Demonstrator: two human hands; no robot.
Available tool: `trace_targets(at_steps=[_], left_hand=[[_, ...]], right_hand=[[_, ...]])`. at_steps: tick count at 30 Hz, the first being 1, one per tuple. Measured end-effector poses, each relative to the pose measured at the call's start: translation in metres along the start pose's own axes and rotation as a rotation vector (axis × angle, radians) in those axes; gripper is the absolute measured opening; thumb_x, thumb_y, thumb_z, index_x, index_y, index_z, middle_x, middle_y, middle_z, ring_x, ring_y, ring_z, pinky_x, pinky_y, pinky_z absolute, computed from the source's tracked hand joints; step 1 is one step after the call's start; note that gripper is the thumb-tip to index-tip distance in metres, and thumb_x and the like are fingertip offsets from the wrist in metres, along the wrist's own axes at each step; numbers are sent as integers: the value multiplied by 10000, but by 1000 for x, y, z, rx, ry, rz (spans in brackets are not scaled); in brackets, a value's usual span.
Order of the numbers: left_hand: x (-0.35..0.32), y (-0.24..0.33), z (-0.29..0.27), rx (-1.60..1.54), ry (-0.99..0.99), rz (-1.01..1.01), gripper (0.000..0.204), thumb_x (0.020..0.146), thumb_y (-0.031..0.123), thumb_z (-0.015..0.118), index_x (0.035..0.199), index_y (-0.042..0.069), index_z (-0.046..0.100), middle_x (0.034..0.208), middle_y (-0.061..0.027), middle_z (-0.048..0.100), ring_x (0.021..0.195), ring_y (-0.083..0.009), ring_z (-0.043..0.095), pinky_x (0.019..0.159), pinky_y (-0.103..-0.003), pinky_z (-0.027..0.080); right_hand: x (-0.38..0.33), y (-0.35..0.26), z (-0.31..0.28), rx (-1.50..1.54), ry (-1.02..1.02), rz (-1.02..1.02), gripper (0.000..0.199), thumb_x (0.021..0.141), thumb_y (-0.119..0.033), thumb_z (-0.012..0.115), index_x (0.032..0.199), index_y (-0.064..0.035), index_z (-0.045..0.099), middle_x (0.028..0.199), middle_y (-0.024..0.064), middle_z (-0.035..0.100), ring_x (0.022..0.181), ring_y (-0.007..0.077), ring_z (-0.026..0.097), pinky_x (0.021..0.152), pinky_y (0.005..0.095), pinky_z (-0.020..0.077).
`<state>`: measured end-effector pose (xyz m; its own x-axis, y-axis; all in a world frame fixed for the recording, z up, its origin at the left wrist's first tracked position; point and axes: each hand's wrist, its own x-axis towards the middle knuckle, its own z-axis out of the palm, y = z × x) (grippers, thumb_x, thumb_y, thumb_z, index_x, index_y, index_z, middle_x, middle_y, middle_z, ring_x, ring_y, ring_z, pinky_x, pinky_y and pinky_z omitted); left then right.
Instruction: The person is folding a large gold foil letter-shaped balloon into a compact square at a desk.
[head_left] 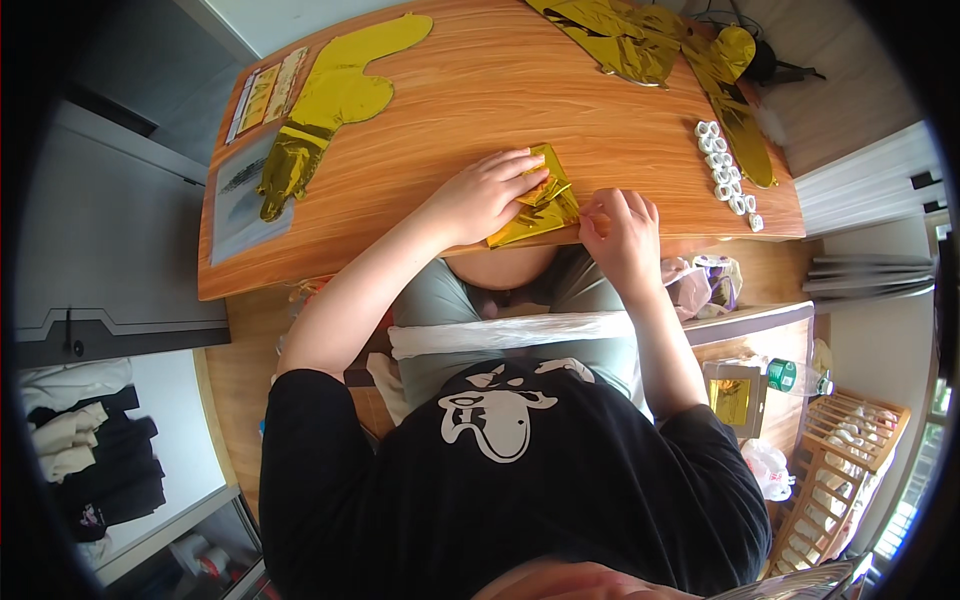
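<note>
A folded piece of shiny gold foil (540,215) lies at the table's near edge, in front of my body. My left hand (492,195) rests on it from the left, palm down, its fingers stretched out across the foil and a small folded flap. At the foil's right corner my right hand (622,222) is closed in a pinch, thumb against fingers. The exact grip at the fingertips is partly hidden.
A flat gold foil balloon (345,82) spreads over the wooden table's (450,100) left side, near a printed sheet (268,95). More gold foil (620,45) lies far right. Several small white rolls (720,165) line the right side. A bottle (790,377) and wooden rack (840,450) stand lower right.
</note>
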<state>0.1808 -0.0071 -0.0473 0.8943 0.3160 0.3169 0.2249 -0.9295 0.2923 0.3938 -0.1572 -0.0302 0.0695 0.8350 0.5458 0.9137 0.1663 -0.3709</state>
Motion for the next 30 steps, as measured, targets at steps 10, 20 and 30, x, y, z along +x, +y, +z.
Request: trace_targets(at_steps=[10, 20, 30], left_hand=[[-1, -2, 0, 4, 1, 1, 590, 907, 55, 643, 1479, 100, 506, 1547, -103, 469, 1443, -320, 423, 1207, -433, 365], [1, -4, -1, -62, 4, -2, 581, 908, 43, 639, 1474, 100, 521, 1546, -105, 475, 1438, -322, 429, 1201, -433, 373], [1, -2, -1, -38, -6, -18, 486, 965, 126, 611, 1446, 88, 557, 1539, -106, 488, 1442, -323, 424, 1203, -437, 364]], right_hand=[[3, 5, -2, 65, -28, 35, 229, 785, -54, 750, 962, -80, 606, 872, 32, 746, 903, 297, 667, 919, 438, 483], [5, -1, -3, -83, -21, -209, 248, 824, -24, 688, 1050, -127, 674, 911, 34, 706, 911, 259, 657, 916, 452, 495], [45, 23, -3, 218, -251, -229, 187, 842, -47, 725, 1010, -87, 654, 938, 75, 684, 947, 303, 643, 921, 430, 487]])
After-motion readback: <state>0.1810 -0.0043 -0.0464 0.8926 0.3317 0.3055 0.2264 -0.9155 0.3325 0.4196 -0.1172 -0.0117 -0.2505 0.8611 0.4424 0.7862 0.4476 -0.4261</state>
